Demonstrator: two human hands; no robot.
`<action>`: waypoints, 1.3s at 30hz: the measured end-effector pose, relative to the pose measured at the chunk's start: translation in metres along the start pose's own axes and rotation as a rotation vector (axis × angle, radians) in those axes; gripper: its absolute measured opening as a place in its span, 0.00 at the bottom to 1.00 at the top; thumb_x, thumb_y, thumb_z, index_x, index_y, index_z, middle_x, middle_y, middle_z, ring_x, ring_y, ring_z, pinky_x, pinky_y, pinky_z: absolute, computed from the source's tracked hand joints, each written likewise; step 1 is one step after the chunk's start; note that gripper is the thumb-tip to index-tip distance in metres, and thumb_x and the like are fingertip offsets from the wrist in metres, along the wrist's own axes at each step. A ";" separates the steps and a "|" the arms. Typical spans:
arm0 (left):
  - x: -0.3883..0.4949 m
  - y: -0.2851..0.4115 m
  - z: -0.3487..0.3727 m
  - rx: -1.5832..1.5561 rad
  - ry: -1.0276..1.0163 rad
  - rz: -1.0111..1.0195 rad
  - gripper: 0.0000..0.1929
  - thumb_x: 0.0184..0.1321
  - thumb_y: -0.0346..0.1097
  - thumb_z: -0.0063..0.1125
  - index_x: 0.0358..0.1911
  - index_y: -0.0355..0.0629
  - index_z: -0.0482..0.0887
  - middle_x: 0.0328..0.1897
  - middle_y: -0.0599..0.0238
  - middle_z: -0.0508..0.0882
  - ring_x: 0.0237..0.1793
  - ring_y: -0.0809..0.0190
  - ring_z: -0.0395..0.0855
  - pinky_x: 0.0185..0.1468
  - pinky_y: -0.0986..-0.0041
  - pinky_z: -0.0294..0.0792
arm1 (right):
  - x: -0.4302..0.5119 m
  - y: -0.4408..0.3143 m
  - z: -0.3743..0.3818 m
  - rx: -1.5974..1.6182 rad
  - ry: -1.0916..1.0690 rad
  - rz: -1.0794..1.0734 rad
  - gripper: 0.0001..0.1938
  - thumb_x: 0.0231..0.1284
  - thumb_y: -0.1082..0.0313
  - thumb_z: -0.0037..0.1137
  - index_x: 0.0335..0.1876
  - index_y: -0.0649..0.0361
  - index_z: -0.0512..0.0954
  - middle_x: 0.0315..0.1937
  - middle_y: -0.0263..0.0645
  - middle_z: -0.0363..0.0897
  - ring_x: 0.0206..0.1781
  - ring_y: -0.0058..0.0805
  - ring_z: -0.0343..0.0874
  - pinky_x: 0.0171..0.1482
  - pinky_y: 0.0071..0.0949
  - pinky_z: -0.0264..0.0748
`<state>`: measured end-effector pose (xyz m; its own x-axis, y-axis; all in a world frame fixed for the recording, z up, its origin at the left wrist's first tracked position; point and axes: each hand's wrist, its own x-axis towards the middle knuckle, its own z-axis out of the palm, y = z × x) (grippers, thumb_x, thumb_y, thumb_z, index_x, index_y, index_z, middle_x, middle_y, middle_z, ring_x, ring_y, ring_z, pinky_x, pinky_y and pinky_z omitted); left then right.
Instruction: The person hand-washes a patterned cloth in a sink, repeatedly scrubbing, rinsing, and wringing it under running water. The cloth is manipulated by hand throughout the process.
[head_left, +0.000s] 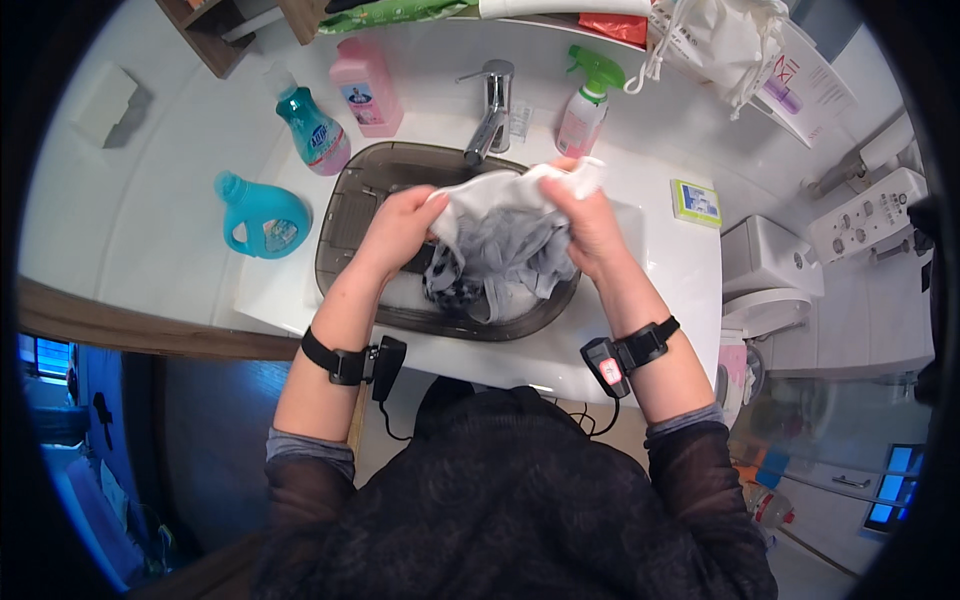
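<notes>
Between my hands a white cloth (487, 193) is stretched above a translucent dark plastic basin (352, 202). My left hand (400, 225) pinches one side of it between thumb and fingers. On the other side my right hand (585, 217) grips a bunched edge, some of it sticking out past the thumb. Beneath the cloth hangs or lies a heap of grey fabric (517, 251); I cannot tell whether it is joined to the white cloth. A black-and-grey patterned fabric (450, 285) lies in the basin, next to whitish suds (401, 289).
The chrome faucet (491, 112) stands behind the basin. To the left are a blue detergent jug (266, 217), a teal bottle (313, 131) and a pink bottle (367, 90). A spray bottle (585, 112) and a boxed soap (696, 202) stand to the right on the white washbasin counter (675, 285).
</notes>
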<state>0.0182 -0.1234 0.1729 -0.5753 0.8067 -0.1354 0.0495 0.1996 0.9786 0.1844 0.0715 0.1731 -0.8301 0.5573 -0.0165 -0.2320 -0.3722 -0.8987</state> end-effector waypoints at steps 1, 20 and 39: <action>0.000 0.012 0.005 -0.090 -0.088 0.013 0.12 0.73 0.40 0.52 0.42 0.38 0.84 0.35 0.77 0.82 0.34 0.76 0.75 0.40 0.81 0.67 | -0.005 0.007 0.010 -0.067 -0.098 -0.041 0.25 0.58 0.64 0.69 0.59 0.64 0.72 0.48 0.36 0.81 0.55 0.25 0.78 0.59 0.27 0.73; -0.018 -0.032 0.050 0.196 -0.033 0.396 0.81 0.36 0.45 0.87 0.74 0.36 0.17 0.81 0.38 0.42 0.81 0.48 0.42 0.80 0.61 0.41 | 0.015 -0.172 0.176 0.148 -0.142 -0.350 0.10 0.68 0.67 0.60 0.51 0.58 0.79 0.41 0.33 0.84 0.43 0.24 0.83 0.46 0.27 0.80; 0.003 -0.117 0.046 0.933 -0.174 -0.036 0.47 0.56 0.31 0.64 0.78 0.65 0.49 0.69 0.39 0.67 0.59 0.34 0.77 0.55 0.51 0.76 | -0.016 0.044 -0.020 -0.852 0.340 -0.076 0.15 0.66 0.54 0.59 0.48 0.57 0.76 0.37 0.35 0.77 0.42 0.23 0.75 0.49 0.26 0.72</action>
<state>0.0480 -0.1186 0.0509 -0.4629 0.8481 -0.2576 0.7098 0.5288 0.4654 0.1978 0.0612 0.1254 -0.6031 0.7961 0.0492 0.2836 0.2716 -0.9197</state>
